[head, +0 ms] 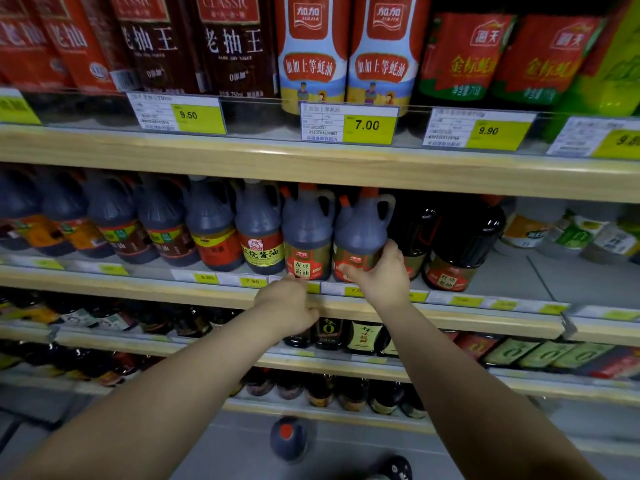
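On middle shelf (138,287): upright soy jug (360,233), right hand (379,275) gripping its base; left hand (291,306) loosely curled, empty, just left.

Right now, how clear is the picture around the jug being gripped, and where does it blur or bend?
Head view: the jug in the right hand is dim and slightly soft; the 7.00 price tag above reads sharply; the left-edge bottles smear; the shelf board bows from the wide lens.
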`<state>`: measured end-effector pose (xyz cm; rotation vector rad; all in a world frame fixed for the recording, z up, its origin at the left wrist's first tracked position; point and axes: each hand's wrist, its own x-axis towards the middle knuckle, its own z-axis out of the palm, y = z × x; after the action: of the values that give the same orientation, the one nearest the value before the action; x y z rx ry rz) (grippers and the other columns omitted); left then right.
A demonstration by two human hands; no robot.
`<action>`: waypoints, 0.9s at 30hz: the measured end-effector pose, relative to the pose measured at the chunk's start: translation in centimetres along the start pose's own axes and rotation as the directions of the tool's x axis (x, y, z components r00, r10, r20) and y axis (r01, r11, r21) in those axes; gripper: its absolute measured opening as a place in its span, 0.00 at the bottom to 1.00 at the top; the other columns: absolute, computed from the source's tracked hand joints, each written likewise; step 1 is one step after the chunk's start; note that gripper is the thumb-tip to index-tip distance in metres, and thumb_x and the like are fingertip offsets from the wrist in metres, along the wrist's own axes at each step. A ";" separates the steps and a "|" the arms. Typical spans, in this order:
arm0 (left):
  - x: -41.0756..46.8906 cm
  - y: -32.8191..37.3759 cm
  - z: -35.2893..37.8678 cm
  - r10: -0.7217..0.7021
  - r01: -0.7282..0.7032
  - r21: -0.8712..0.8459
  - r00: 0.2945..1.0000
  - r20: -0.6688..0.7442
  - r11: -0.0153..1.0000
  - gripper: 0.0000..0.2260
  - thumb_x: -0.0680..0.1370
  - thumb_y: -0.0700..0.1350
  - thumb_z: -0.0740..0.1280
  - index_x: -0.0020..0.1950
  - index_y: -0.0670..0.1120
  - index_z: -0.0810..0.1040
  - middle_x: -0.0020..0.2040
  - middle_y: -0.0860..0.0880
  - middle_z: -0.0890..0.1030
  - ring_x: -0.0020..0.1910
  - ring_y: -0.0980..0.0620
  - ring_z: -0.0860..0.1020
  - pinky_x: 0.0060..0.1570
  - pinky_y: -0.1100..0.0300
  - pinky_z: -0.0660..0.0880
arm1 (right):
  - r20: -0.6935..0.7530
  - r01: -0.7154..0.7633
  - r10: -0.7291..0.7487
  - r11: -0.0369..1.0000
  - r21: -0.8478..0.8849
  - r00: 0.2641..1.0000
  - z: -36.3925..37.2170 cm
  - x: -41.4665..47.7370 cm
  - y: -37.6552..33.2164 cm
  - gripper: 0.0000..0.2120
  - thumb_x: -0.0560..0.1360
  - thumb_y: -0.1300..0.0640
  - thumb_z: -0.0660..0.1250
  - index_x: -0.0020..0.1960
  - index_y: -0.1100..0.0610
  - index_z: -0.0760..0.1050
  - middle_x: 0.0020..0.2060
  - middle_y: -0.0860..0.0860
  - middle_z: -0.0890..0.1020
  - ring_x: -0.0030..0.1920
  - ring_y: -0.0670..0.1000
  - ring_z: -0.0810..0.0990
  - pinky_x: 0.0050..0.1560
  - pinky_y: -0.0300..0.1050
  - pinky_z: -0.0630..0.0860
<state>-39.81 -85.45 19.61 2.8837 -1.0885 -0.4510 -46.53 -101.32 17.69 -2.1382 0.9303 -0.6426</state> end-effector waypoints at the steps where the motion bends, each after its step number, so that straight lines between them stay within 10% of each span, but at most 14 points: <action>1: 0.0 -0.3 -0.2 -0.001 -0.001 -0.059 1.000 -0.022 0.998 0.27 0.74 0.56 0.63 0.71 0.47 0.67 0.69 0.47 0.70 0.66 0.46 0.70 0.60 0.56 0.71 | 0.026 0.003 -0.001 0.998 -0.058 1.000 -0.2 0.0 -0.2 0.39 0.63 0.44 0.77 0.64 0.63 0.64 0.61 0.59 0.73 0.60 0.61 0.74 0.54 0.51 0.72; 9: 1.3 -1.8 -0.5 -0.241 -0.061 -0.606 0.882 -0.405 0.793 0.21 0.71 0.48 0.71 0.61 0.44 0.70 0.59 0.46 0.75 0.58 0.46 0.76 0.54 0.51 0.75 | 0.028 0.038 -0.030 0.942 -0.333 0.999 -1.4 -0.6 -1.0 0.36 0.68 0.40 0.72 0.61 0.64 0.62 0.58 0.60 0.70 0.56 0.62 0.75 0.51 0.52 0.73; 14: 2.1 -0.6 1.2 -0.030 -0.252 -0.279 0.691 -0.722 0.927 0.31 0.68 0.40 0.74 0.69 0.44 0.65 0.70 0.37 0.64 0.68 0.36 0.67 0.63 0.47 0.69 | -0.174 0.331 -0.414 0.869 -0.368 0.894 -0.5 -2.2 0.3 0.41 0.61 0.50 0.79 0.66 0.57 0.61 0.60 0.64 0.71 0.57 0.65 0.75 0.49 0.54 0.78; 27: 4.7 0.1 2.7 0.039 -0.178 -0.123 0.701 -0.712 0.976 0.35 0.71 0.41 0.73 0.73 0.55 0.60 0.75 0.43 0.54 0.72 0.35 0.61 0.62 0.41 0.69 | -0.096 0.379 -0.441 0.848 -0.371 0.893 0.7 -1.0 1.5 0.43 0.64 0.56 0.77 0.72 0.51 0.59 0.65 0.63 0.70 0.63 0.63 0.72 0.59 0.56 0.74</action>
<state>-37.29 -88.38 15.81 2.4177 -0.9777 0.5196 -47.30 -101.03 15.91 -2.6688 0.7118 -0.9543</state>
